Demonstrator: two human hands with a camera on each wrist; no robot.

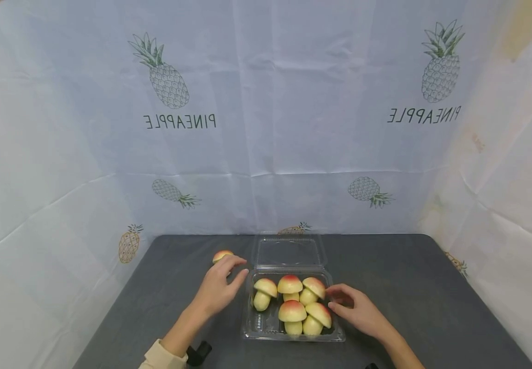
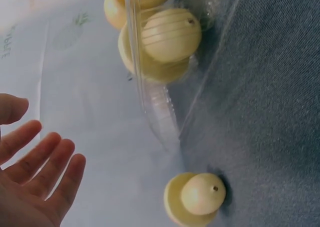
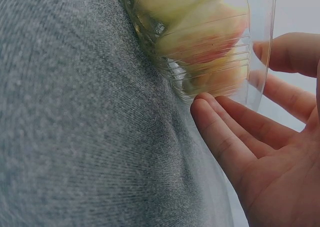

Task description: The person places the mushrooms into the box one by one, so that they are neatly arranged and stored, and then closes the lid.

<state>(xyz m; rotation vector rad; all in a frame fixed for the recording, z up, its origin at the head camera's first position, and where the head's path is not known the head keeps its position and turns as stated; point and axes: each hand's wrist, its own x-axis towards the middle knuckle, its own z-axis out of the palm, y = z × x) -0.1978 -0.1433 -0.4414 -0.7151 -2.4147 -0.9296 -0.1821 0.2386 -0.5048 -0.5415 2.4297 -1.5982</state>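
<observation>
Left hand (image 1: 217, 288) is hovering empty by the loose toy mushroom (image 2: 202, 194) back-left of the plastic clamshell (image 1: 293, 337), right hand (image 1: 357, 311) is touching the clamshell, fingers extended; mushroom's probably light, firm, slick, so pinch across cap (image 1: 222, 253).

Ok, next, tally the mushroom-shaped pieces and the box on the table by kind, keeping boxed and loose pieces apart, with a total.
Yellow mushroom-shaped pieces with red-tinged caps inside: 5
Matching loose piece on the dark grey table: 1
Clear plastic box with open lid: 1
Total: 7
</observation>
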